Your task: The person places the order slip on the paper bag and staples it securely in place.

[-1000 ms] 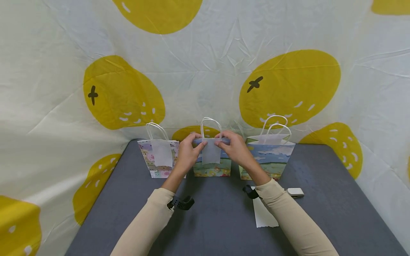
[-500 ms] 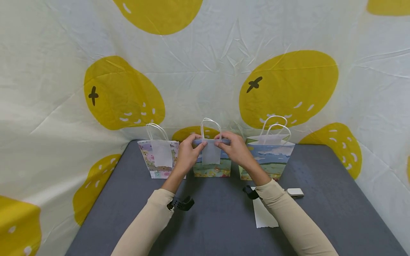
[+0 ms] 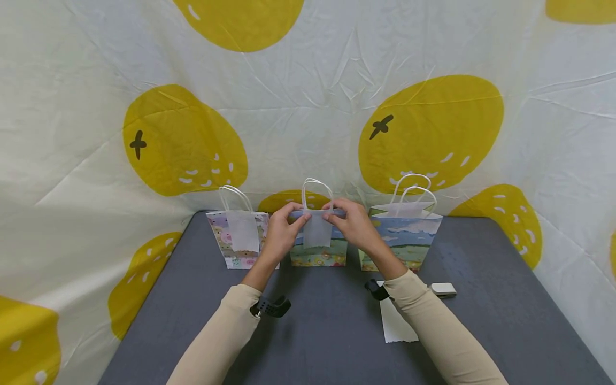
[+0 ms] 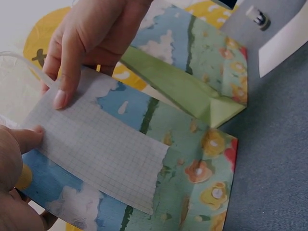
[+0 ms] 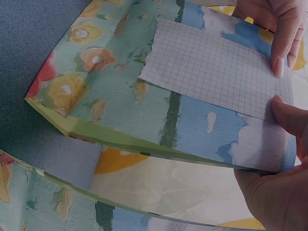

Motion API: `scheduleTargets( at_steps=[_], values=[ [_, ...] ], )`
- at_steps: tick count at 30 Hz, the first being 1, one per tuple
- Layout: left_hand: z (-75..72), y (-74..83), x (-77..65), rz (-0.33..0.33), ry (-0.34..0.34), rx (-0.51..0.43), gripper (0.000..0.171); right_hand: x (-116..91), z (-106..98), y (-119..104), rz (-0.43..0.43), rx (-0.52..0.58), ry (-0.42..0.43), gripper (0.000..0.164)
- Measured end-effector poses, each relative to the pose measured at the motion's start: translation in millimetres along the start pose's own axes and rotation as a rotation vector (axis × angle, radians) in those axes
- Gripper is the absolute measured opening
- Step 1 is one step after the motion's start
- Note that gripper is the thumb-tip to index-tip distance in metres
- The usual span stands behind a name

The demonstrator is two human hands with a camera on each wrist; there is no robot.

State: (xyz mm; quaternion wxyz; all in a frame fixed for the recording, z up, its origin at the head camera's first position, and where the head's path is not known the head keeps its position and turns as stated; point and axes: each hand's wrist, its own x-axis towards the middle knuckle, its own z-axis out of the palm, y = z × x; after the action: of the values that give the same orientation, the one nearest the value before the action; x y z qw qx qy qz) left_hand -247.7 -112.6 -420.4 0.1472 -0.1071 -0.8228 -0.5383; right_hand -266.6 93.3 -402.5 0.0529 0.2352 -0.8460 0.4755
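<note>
A gift bag [image 3: 318, 258] with painted sky, meadow and flowers stands in the middle, its white handles upright. Against its front lies a torn slip of squared paper [image 5: 211, 67], its top at the bag's upper edge. My left hand [image 3: 283, 227] pinches the bag's rim and the slip's left top corner, thumb in front and fingers behind. On the right top corner my right hand [image 3: 355, 222] pinches the same way. Both thumbs press the paper flat in the left wrist view. The fingers behind the rim are partly hidden.
A pink-patterned bag [image 3: 222, 230] with a paper slip [image 3: 243, 231] stands left. To the right is a larger landscape bag [image 3: 406, 235]. A loose torn paper [image 3: 397, 323] and a small white-topped object, perhaps a stapler, [image 3: 444, 289] lie on the grey table [image 3: 317, 331] near the right forearm.
</note>
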Motion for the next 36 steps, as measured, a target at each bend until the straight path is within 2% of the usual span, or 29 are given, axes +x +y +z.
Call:
scheduleTargets(
  at_steps=[17, 28, 36],
  values=[
    [0.9, 1.4, 1.4, -0.015, -0.034, -0.01, 0.019, 1.1, -2.2, 0.6, -0.003, -0.01, -0.007, 0.016],
    [0.9, -2.6, 1.4, 0.019, -0.034, -0.037, 0.016, 2.0, -1.4, 1.7, -0.004, 0.001, -0.008, 0.017],
    [-0.9, -5.3, 5.5, 0.023, -0.072, -0.066, 0.016, 1.6, -0.2, 0.8, 0.003, 0.0, 0.0, 0.014]
  ],
)
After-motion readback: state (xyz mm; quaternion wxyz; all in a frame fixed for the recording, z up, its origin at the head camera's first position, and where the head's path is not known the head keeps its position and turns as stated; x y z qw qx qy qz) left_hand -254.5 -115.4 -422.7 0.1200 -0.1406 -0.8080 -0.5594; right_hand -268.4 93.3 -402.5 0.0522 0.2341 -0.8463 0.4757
